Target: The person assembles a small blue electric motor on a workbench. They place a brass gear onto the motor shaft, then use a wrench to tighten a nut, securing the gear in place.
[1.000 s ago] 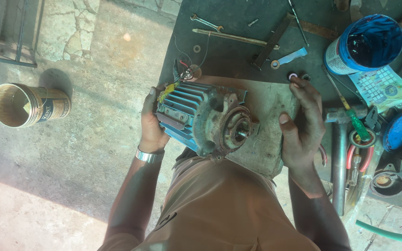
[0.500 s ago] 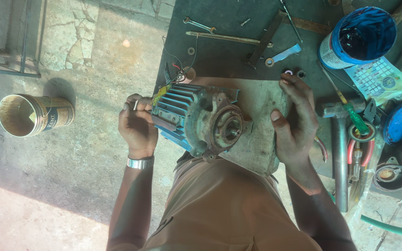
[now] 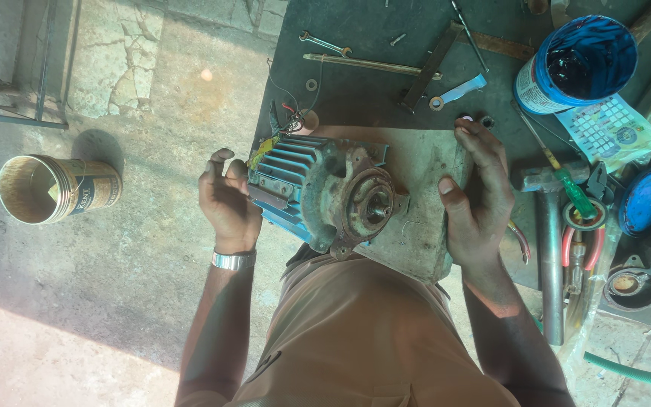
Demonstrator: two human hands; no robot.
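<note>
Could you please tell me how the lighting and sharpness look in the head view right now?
Head view: sunlit floor at lower left, nearly washed out; the motor and both hands lie in even shade; the tin can casts a shadow behind it; focus is fairly sharp throughout.

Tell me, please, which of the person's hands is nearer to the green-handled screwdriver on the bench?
Right. The right hand rests on the wooden block just beside the green-handled screwdriver; the left hand is across the blue motor, far from it.
</note>
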